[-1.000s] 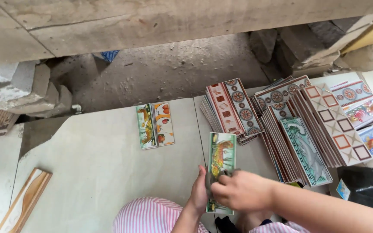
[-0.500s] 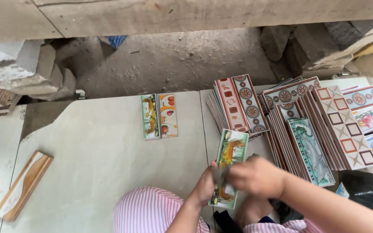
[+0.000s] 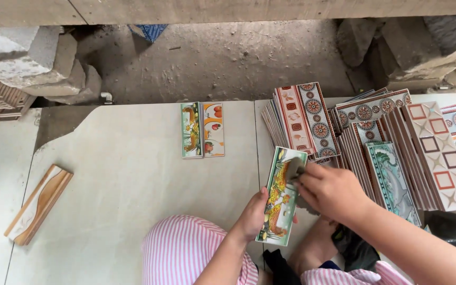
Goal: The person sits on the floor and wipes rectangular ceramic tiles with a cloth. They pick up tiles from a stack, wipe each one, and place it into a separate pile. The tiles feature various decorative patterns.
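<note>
Ceramic fills my view: I hold a long green tile (image 3: pixel 282 196) painted with an orange animal, and everything else I place by it; my left hand (image 3: pixel 253 214) grips its left edge from beneath, thumb over the rim, fingers clenched on the tile; my right hand (image 3: pixel 332 191) is closed on a small dark-grey cloth or pad (image 3: pixel 294 169) pressed to the tile's upper right corner. A second ago that hand sat low over the middle of the tile; half a second ago it had shifted to the right edge; now it has climbed to the top end, so I judge the wiping stroke has run the length of the face and is near its finish; the tile itself has tilted slightly rightward and risen in the frame, though my head has moved too.

Up and to the left of the held tile, two finished-looking tiles (image 3: pixel 202 130) lie side by side, touching, flat on the pale tabletop (image 3: pixel 127 184); just beyond its top end leans a stack of patterned border tiles (image 3: pixel 304 120); to its right stand packed rows of tiles on edge, a green fish-patterned one (image 3: pixel 393 180) foremost, a star-and-square one (image 3: pixel 442 155) further right. Far to the left a wood-coloured moulding piece (image 3: pixel 39 203) rests alone; below the tile, my striped pink knee (image 3: pixel 183 253).
</note>
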